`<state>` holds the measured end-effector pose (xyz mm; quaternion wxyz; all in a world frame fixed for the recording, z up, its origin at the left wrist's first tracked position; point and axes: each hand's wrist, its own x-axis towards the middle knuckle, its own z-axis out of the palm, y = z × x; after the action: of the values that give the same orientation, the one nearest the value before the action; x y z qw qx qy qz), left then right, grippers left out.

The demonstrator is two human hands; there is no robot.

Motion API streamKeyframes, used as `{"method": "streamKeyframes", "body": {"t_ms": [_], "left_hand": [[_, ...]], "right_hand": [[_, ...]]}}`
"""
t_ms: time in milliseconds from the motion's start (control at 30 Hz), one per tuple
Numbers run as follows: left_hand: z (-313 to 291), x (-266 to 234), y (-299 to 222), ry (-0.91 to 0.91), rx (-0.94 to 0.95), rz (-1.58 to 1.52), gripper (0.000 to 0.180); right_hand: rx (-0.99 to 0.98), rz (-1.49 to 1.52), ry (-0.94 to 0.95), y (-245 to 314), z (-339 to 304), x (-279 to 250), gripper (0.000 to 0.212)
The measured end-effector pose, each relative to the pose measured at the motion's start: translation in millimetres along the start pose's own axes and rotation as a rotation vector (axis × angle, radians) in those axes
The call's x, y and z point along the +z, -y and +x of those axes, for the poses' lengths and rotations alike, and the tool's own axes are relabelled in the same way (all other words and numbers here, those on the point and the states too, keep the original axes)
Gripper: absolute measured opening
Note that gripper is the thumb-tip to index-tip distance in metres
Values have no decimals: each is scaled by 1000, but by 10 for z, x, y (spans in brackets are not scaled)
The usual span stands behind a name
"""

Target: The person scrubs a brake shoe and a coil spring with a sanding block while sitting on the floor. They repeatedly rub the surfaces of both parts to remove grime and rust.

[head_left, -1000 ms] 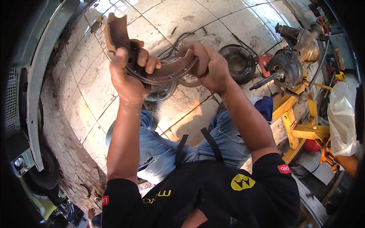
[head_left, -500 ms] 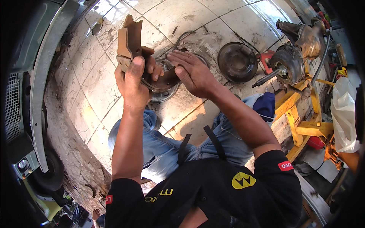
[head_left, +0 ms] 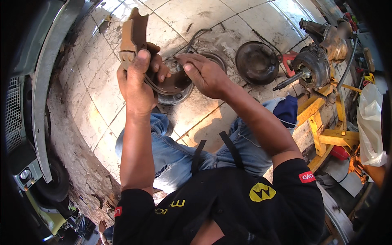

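Note:
My left hand [head_left: 137, 81] is closed around a pair of brake shoes. One rust-brown brake shoe [head_left: 134, 32] stands up beyond my thumb, its curved edge to the far side. Beneath my fingers, a second curved brake shoe [head_left: 173, 83] reaches across toward the right. Against that shoe's right end lies my right hand [head_left: 206, 77], fingers stretched out flat and thumb apart, gripping nothing. Under both hands a round metal brake part [head_left: 177, 98] rests on the tiles, partly covered by the shoes and my hands.
A dark round brake plate [head_left: 257, 63] lies right of my hands, with a cable beside it. Farther right, an axle assembly [head_left: 312, 67] with a protruding shaft sits on a yellow stand [head_left: 326, 136]. A vehicle's grey bumper [head_left: 43, 90] runs along the left.
Both hands have shifted slightly left and away from me, with the brake shoes still in my left hand. My right fingers have tilted a little along the lower shoe.

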<state>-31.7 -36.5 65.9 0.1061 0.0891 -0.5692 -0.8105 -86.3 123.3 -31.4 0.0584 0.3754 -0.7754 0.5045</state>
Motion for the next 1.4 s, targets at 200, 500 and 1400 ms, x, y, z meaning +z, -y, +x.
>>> {"method": "streamKeyframes", "body": {"t_ms": [200, 500, 1400], "left_hand": [[-13, -32, -26, 12, 61, -87, 47], [-15, -5, 12, 19, 65, -61, 47], [123, 19, 83, 21, -72, 168, 30]], "right_hand": [[537, 558, 36, 1, 90, -137, 46], [448, 588, -34, 69, 72, -100, 48], [621, 479, -68, -204, 0, -233, 55]]}}
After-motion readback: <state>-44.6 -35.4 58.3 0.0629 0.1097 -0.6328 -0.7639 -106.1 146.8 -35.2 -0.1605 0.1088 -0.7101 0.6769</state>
